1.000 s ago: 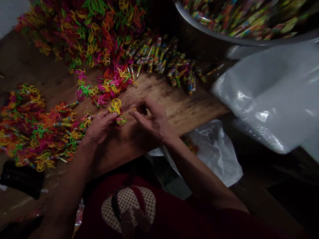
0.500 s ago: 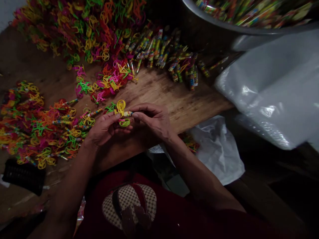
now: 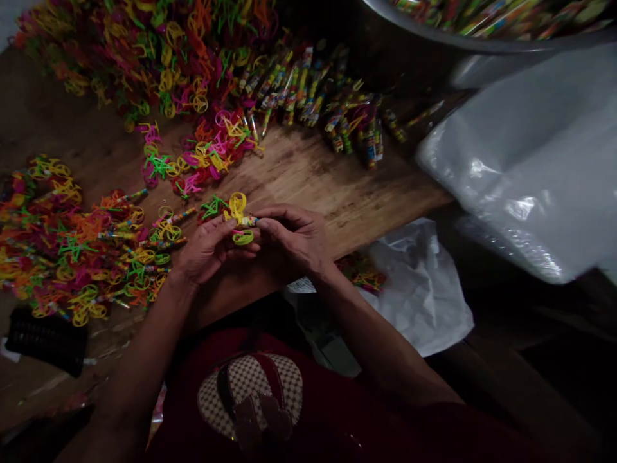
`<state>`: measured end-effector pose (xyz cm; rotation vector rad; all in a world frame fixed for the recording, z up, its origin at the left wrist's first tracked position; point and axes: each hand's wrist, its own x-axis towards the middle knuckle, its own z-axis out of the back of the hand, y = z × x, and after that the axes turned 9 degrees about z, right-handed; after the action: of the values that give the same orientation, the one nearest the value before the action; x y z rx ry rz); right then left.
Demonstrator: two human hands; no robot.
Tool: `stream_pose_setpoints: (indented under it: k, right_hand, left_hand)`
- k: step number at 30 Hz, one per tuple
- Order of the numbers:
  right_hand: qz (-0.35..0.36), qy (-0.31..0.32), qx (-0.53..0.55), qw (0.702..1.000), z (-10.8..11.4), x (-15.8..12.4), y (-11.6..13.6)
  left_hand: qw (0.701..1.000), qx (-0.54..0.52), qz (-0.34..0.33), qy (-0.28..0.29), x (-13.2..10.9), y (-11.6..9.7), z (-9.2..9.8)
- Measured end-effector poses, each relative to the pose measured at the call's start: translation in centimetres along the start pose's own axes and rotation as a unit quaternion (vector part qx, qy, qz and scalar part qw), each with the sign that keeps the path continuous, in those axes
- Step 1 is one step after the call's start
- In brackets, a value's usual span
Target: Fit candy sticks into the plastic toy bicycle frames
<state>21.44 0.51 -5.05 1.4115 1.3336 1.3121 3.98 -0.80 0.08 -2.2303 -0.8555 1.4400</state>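
My left hand point(image 3: 205, 251) pinches a small yellow plastic toy point(image 3: 237, 204) with round, wheel-like loops between thumb and fingers. A short printed tube point(image 3: 249, 221) runs from the toy toward my right hand point(image 3: 303, 239), whose thumb and forefinger close on its right end. Below the tube, a yellow-green ring-shaped piece point(image 3: 243, 238) hangs by the fingers of my left hand. Just behind that hand, a green plastic piece point(image 3: 213, 207) shows. How the tube and the toy are joined is hidden by my fingers.
Toys with tubes form a pile point(image 3: 91, 251) on the wooden table point(image 3: 308, 173) at left. Loose coloured toys point(image 3: 159, 58) heap up behind, beside printed tubes point(image 3: 303, 83). A metal basin point(image 3: 443, 40) of tubes, clear plastic bags point(image 3: 525, 167) and a white bag point(image 3: 419, 289) are at right.
Both hands keep their hold on the toy and tube and sit slightly further right in the picture. The whole view has shifted a little; the piles look the same.
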Motion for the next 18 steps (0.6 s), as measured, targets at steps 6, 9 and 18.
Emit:
stream_pose_setpoints:
  k: [6, 9, 18]
  right_hand:
    - [0.017, -0.03, -0.02, 0.999, -0.2, -0.4, -0.4]
    - [0.041, -0.016, -0.047, 0.998, 0.1, -0.4, -0.3]
    - [0.111, 0.098, -0.125, 0.981, 0.9, 0.4, 1.8]
  left_hand:
    - [1.0, -0.008, 0.02, 0.008, 0.4, 0.1, -0.5]
    - [0.999, -0.015, 0.04, -0.002, 0.5, 0.2, -0.5]
    - [0.999, 0.013, 0.034, -0.039, 0.1, 0.5, -1.1]
